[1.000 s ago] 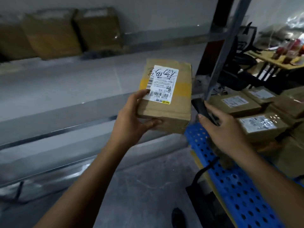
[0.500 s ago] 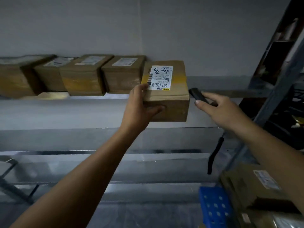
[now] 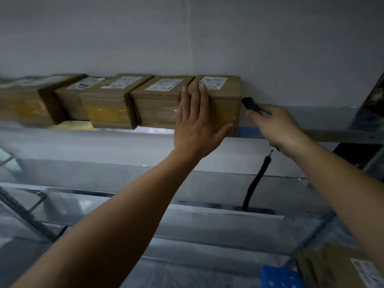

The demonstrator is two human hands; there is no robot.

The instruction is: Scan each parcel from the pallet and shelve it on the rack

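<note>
A brown cardboard parcel with a white label on top stands on the upper rack shelf, at the right end of a row of similar parcels. My left hand lies flat against its front face with straight fingers. My right hand grips a black handheld scanner just right of the parcel; its wrist strap hangs down.
Several other labelled parcels line the shelf to the left. Lower metal shelves run below. At the bottom right are a blue pallet and a parcel on it. The wall is close behind the row.
The parcel went from my left hand's grip in the air onto the upper shelf beside the row. My left hand now presses flat on its front. My right hand with the scanner rose alongside.
</note>
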